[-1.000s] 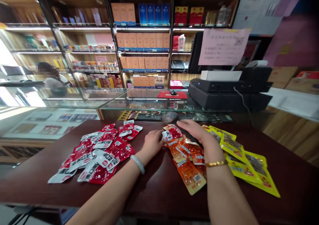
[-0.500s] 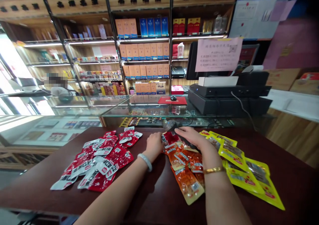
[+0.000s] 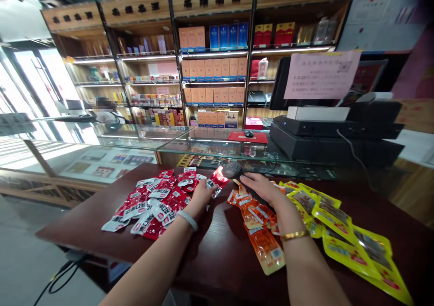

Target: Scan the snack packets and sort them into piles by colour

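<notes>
Pinched in my left hand (image 3: 202, 195) is a red snack packet (image 3: 218, 179), raised off the table and lit brightly on its face. My right hand (image 3: 262, 187) is wrapped round a dark barcode scanner (image 3: 233, 169), whose head points at that packet. On the left lies a heap of red and white snack packets (image 3: 159, 202). Orange snack packets (image 3: 262, 240) lie below my right hand, between my forearms. To the right of my right wrist, yellow snack packets (image 3: 342, 224) overlap in a loose row.
The brown table (image 3: 217, 251) meets a glass display counter (image 3: 203, 148). A cash register with a monitor (image 3: 332, 134) stands at the back right. A mouse (image 3: 249, 134) rests on a red pad. Boxed goods fill the shelves (image 3: 213, 71); a person (image 3: 107, 111) is at the far left.
My left hand has drawn left and the packet in it now shows lit under the scanner head. The view has turned left, shifting everything rightward.
</notes>
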`<action>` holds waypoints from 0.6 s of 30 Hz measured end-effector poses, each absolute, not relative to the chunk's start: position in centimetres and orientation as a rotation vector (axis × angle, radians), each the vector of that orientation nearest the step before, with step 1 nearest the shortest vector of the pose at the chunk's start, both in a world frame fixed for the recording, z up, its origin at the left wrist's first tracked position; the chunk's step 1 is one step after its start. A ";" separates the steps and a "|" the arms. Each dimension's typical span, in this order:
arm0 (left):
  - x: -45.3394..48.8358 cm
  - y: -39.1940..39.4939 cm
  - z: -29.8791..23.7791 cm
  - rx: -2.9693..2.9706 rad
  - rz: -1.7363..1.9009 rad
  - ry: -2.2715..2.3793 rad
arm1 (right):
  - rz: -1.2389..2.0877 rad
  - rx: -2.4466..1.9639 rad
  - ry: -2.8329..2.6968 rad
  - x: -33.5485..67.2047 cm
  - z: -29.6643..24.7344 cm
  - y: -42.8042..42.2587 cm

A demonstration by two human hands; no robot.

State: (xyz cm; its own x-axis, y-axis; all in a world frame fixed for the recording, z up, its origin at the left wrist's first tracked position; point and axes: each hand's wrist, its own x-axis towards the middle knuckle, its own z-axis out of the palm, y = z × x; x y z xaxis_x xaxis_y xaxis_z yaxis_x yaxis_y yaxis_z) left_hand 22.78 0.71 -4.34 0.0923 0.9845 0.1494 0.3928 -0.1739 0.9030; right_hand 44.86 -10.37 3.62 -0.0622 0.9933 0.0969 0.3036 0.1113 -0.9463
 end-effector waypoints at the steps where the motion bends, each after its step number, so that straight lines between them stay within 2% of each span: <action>1: 22.9 0.6 -4.3 1.679 1.059 1.374 | 1.006 -1.313 -1.522 44.8 3.5 -10.3; 5: 22.8 0.2 -3.3 1.733 0.999 1.430 | 1.007 -1.275 -1.511 44.8 3.0 -10.0; 11: 19.3 0.8 -0.6 1.992 0.777 1.834 | 1.003 -1.211 -1.475 43.2 2.1 -9.0; 18: 15.5 0.8 -0.3 2.100 0.651 1.941 | 1.194 -1.032 -1.421 38.5 1.2 -9.0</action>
State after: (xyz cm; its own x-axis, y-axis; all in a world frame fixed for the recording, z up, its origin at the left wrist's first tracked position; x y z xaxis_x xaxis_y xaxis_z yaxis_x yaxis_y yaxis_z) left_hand 15.49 0.75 -0.33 0.0363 0.9836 0.1769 0.8914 -0.1119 0.4391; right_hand 38.48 -8.96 1.23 -0.1653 0.9744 0.1523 0.0179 0.1574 -0.9874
